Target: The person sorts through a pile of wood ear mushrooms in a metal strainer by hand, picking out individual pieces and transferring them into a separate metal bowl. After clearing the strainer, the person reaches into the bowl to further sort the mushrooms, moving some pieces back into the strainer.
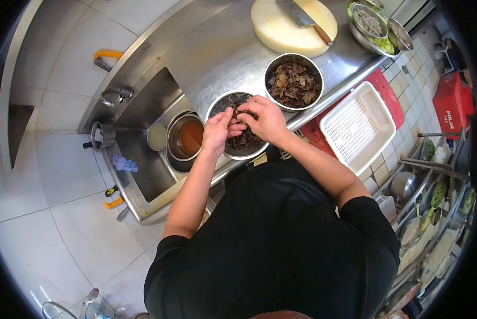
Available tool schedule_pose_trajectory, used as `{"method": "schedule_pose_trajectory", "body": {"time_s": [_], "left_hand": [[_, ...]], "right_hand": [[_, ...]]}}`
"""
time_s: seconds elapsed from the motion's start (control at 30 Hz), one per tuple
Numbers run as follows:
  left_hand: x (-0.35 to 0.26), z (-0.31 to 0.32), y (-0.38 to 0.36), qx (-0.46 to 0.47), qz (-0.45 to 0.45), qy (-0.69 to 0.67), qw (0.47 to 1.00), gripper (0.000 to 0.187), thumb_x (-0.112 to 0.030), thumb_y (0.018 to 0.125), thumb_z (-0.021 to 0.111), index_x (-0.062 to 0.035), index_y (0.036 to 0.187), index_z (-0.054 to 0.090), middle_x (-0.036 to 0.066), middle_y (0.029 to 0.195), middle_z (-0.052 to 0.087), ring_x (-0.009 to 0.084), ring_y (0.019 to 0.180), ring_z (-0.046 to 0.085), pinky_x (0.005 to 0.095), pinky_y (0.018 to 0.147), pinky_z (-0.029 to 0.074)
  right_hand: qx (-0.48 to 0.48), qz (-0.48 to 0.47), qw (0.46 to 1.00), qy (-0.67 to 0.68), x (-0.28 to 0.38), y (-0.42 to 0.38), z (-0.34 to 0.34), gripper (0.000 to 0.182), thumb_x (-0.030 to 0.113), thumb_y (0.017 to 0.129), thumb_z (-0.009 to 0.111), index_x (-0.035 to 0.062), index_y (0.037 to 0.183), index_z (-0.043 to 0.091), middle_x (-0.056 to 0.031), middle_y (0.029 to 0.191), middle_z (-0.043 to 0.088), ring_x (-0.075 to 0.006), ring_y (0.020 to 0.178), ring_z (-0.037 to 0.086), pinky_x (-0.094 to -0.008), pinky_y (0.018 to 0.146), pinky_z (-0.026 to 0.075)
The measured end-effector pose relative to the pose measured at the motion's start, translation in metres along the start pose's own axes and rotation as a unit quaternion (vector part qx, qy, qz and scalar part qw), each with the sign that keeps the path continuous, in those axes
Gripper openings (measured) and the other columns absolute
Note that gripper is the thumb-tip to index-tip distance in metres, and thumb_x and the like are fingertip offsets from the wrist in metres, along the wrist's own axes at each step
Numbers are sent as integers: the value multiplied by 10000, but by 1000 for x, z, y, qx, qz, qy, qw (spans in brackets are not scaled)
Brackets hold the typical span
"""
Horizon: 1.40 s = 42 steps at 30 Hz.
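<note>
Both hands meet above a round perforated metal colander (215, 106) on the steel counter. Dark brown, frilly pieces that look like wood ear mushroom (244, 142) lie in it. My left hand (217, 131) has its fingers closed around a small dark piece, palm partly turned up. From the other side, my right hand (266, 119) pinches the same piece with thumb and fingers. The fingers partly hide it. Close to my right hand stands a metal pot (320, 87) full of similar brown mushroom pieces (293, 84).
On the left is a steel sink (137, 159) with a pot of reddish-brown liquid (189, 137). A cleaver (305, 20) lies on the round chopping block (286, 40). To the right, a white plastic basket (358, 125) sits below the counter edge. Bowls of food (374, 26) stand at the far right.
</note>
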<state>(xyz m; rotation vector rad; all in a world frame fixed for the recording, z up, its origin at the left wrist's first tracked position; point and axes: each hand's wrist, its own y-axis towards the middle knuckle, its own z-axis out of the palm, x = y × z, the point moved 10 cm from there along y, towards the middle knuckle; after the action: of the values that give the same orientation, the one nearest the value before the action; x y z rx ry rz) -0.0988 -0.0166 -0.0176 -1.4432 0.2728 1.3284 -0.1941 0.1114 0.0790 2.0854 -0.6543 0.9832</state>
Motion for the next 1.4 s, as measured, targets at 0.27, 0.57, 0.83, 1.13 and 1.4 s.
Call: {"method": "schedule_pose_trajectory", "body": {"time_s": [0.27,0.57,0.83,1.13,1.4], "left_hand": [[-7,14,-1,-41,94,56,993,242,-220,1049,598,-8,997,703,54,867,726,102,715,677,242,655,561],[-9,21,0,-78,175,33,981,184,-135,1024,619,17,1069,712,43,891,721,87,750,655,234,676,544],[-26,31,-4,-99,255,184,944,196,-149,1025,631,24,1074,708,28,895,712,79,771,637,242,704,549],[-23,38,7,5,162,23,987,190,-133,1040,592,21,1097,688,85,990,741,156,845,719,282,752,601],[-33,38,2,-48,227,199,952,192,-140,1024,631,29,1064,714,53,925,729,105,782,671,256,729,563]], "right_hand": [[9,-103,984,-148,13,-9,10,130,153,854,695,34,904,704,-127,828,639,-314,811,649,-423,741,539],[-33,-40,991,-121,3,-8,-2,142,135,855,670,13,927,690,-148,885,659,-350,848,629,-450,782,527],[-62,-68,985,-147,-3,-1,-9,133,132,825,681,9,872,704,-144,812,663,-342,790,630,-437,748,530],[0,237,962,137,-69,-7,-18,195,148,854,708,-4,967,753,-168,838,715,-284,688,685,-374,657,544],[-68,-75,990,-97,-1,1,-23,127,96,810,715,11,904,733,-147,831,692,-343,803,660,-429,736,547]]}}
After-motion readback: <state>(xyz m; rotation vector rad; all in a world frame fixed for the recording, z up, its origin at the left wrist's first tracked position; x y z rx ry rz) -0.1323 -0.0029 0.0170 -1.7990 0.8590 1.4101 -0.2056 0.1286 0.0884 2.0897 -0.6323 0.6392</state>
